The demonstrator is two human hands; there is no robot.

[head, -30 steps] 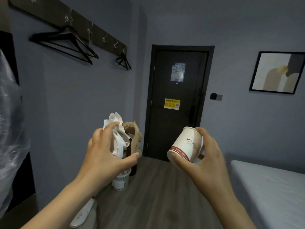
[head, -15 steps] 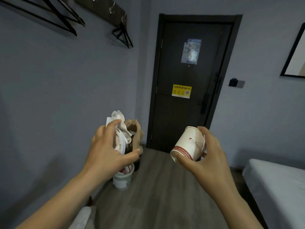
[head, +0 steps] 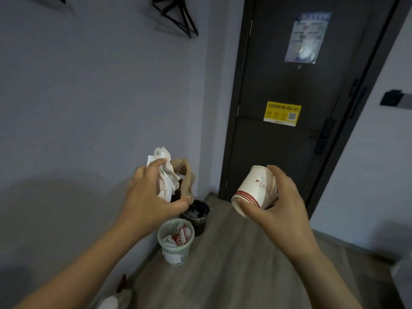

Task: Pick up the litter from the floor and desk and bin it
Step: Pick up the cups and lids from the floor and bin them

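So, nearest the camera, both hands are full. The left hand (head: 151, 197) grips a bunch of crumpled white paper (head: 162, 161) and brown paper (head: 186, 175), fingers curled over the top and thumb underneath. The right hand (head: 283, 206) holds a paper cup (head: 256, 190) tipped on its side, thumb at the rim.

Both loads hang in the air short of the bins, so this armful looks gathered but not yet binned. Whether more litter is left I cannot tell (the desk is out of view).

Below the left hand, against the wall, a pale mesh basket (head: 185, 253) stands on the wooden floor (head: 234, 268), already holding red-and-white wrappers. A dark bin (head: 199, 223) stands just behind it. Nothing stands between the hands and the bins.

A blurry white thing (head: 110, 302) lies at the bottom edge, too cut off to name. Farther off are a dark door (head: 289, 157) with a yellow sticker (head: 282, 113) and, high on the wall, black hangers (head: 178, 16).
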